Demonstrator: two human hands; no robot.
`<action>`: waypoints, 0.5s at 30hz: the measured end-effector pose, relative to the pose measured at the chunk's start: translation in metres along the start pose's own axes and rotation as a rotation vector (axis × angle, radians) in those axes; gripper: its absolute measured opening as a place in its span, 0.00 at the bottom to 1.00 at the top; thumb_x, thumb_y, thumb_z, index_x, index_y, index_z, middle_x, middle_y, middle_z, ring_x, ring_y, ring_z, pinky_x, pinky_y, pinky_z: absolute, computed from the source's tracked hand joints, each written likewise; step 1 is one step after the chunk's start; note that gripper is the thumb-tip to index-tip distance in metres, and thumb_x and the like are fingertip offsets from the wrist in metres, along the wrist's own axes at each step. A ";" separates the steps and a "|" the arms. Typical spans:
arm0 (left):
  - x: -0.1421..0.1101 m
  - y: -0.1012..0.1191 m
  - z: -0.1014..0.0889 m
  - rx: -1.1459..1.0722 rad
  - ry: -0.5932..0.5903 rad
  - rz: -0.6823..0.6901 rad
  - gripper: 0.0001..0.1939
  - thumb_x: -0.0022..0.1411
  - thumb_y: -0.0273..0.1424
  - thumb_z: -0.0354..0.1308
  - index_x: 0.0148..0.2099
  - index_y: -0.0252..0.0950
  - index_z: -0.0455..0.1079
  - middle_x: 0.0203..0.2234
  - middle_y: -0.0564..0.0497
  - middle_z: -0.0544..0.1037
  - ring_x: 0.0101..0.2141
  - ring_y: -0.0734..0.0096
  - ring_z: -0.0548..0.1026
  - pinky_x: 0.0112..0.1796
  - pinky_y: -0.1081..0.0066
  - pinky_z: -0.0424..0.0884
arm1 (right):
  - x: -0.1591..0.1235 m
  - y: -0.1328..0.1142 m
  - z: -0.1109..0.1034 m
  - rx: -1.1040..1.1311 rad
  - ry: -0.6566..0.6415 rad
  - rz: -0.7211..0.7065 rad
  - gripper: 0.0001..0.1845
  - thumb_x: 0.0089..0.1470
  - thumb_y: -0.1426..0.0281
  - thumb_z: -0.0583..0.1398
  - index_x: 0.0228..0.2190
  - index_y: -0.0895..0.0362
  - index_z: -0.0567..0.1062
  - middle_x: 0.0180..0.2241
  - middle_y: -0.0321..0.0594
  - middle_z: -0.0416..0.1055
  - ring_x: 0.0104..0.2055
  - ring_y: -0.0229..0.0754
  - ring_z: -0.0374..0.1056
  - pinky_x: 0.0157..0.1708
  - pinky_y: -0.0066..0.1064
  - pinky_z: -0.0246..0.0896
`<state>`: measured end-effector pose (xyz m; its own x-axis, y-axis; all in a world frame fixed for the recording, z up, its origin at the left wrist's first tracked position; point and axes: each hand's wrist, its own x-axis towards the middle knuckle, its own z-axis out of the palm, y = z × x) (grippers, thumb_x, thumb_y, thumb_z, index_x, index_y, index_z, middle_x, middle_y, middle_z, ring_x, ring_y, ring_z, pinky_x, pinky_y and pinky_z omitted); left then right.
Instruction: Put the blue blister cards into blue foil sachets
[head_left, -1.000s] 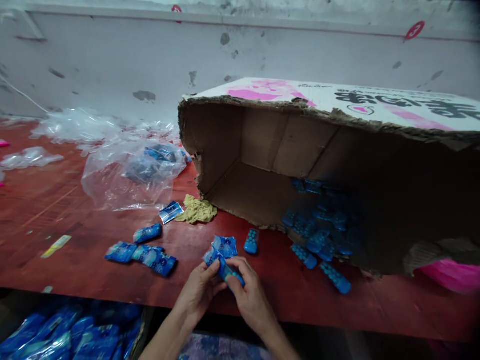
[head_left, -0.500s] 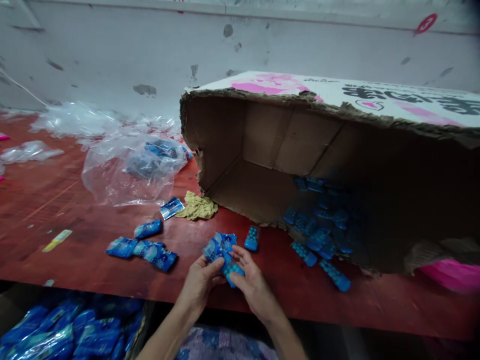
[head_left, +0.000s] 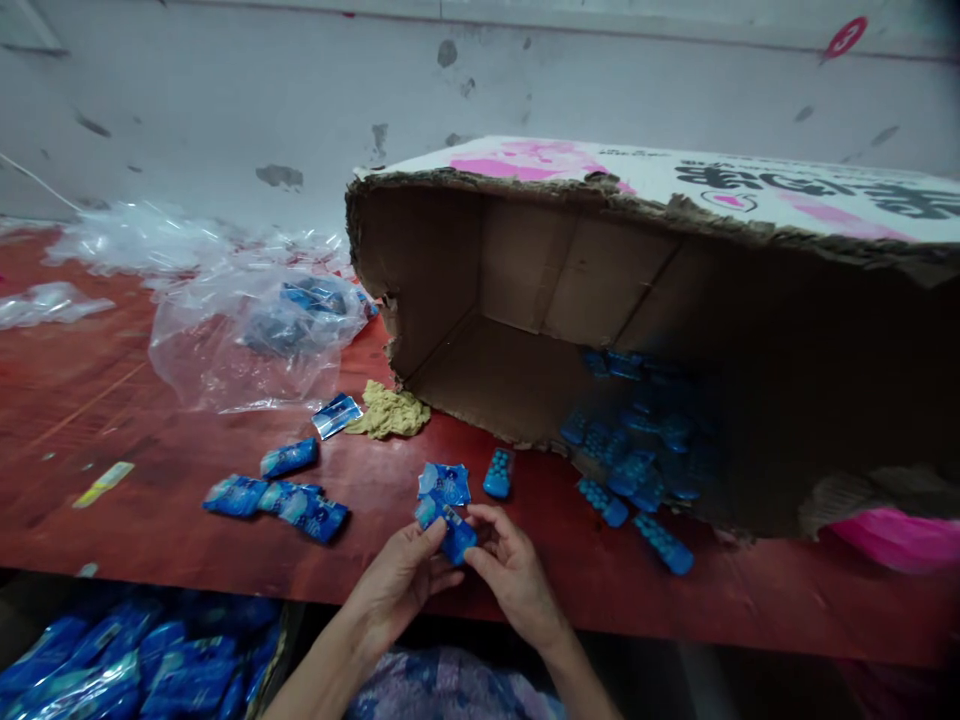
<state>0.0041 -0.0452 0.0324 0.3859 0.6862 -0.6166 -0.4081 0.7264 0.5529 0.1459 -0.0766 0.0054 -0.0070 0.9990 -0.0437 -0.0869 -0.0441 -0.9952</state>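
A small blue printed packet (head_left: 456, 538) is held between my hands above the front of the red table. My left hand (head_left: 401, 580) pinches its left side between thumb and fingers. At the packet's right edge, my right hand (head_left: 514, 570) has thumb and fingers closed on it. Just beyond lies a flat blue packet (head_left: 444, 484), and to its right a small blue container of beads (head_left: 499, 474). Several filled blue packets (head_left: 304, 508) rest together on the left.
A torn cardboard box (head_left: 435, 370) lies on its side, with several blue bead containers (head_left: 630, 470) in and before its opening. Left are a clear plastic bag (head_left: 202, 350), a yellow crumpled cloth (head_left: 391, 412) and a blue sachet (head_left: 336, 415). Below the table edge, a box holds blue packets (head_left: 187, 670).
The bead container seen at the held packet's lower end no longer shows; the packet now covers that spot. My right fingers have moved to its edge. The view has shifted slightly.
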 end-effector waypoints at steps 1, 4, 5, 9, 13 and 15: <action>0.000 0.001 0.000 0.020 0.004 0.006 0.11 0.49 0.32 0.62 0.36 0.33 0.73 0.28 0.49 0.79 0.27 0.72 0.76 0.28 0.73 0.72 | -0.001 -0.002 0.000 -0.044 0.009 -0.012 0.19 0.47 0.75 0.59 0.43 0.51 0.70 0.39 0.38 0.69 0.39 0.40 0.66 0.41 0.30 0.62; 0.000 0.004 -0.001 0.053 -0.045 0.017 0.11 0.50 0.31 0.61 0.37 0.33 0.73 0.28 0.48 0.79 0.27 0.72 0.76 0.29 0.73 0.72 | -0.002 -0.007 0.000 -0.097 0.019 -0.046 0.20 0.46 0.75 0.60 0.43 0.50 0.71 0.38 0.36 0.69 0.39 0.40 0.66 0.42 0.31 0.61; 0.000 0.004 -0.003 0.049 -0.082 0.015 0.11 0.51 0.30 0.60 0.38 0.33 0.73 0.29 0.48 0.79 0.27 0.72 0.76 0.29 0.73 0.72 | -0.001 -0.007 -0.001 -0.088 0.016 -0.056 0.21 0.45 0.75 0.61 0.43 0.50 0.70 0.39 0.36 0.69 0.41 0.40 0.65 0.45 0.32 0.60; -0.001 0.002 -0.008 -0.011 -0.241 -0.011 0.14 0.53 0.29 0.58 0.44 0.35 0.70 0.33 0.46 0.78 0.30 0.70 0.76 0.32 0.69 0.72 | 0.002 -0.004 -0.004 0.003 -0.058 -0.079 0.30 0.43 0.71 0.64 0.49 0.47 0.66 0.47 0.36 0.65 0.50 0.43 0.61 0.52 0.35 0.53; -0.001 -0.005 -0.008 -0.072 -0.293 -0.030 0.15 0.52 0.28 0.59 0.44 0.34 0.70 0.36 0.45 0.78 0.35 0.66 0.75 0.38 0.64 0.71 | 0.003 0.004 -0.007 0.084 -0.125 -0.020 0.30 0.46 0.65 0.62 0.52 0.48 0.63 0.47 0.38 0.66 0.46 0.44 0.65 0.47 0.36 0.59; 0.001 -0.010 -0.005 -0.101 -0.238 -0.018 0.13 0.52 0.28 0.59 0.42 0.34 0.71 0.35 0.46 0.78 0.34 0.68 0.75 0.37 0.65 0.71 | 0.003 0.007 -0.007 0.127 -0.124 -0.005 0.29 0.47 0.63 0.62 0.51 0.48 0.63 0.47 0.38 0.67 0.44 0.43 0.66 0.45 0.34 0.61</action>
<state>0.0042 -0.0519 0.0239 0.5728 0.6714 -0.4702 -0.4752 0.7394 0.4769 0.1523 -0.0740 -0.0020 -0.1282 0.9916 -0.0197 -0.2125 -0.0469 -0.9760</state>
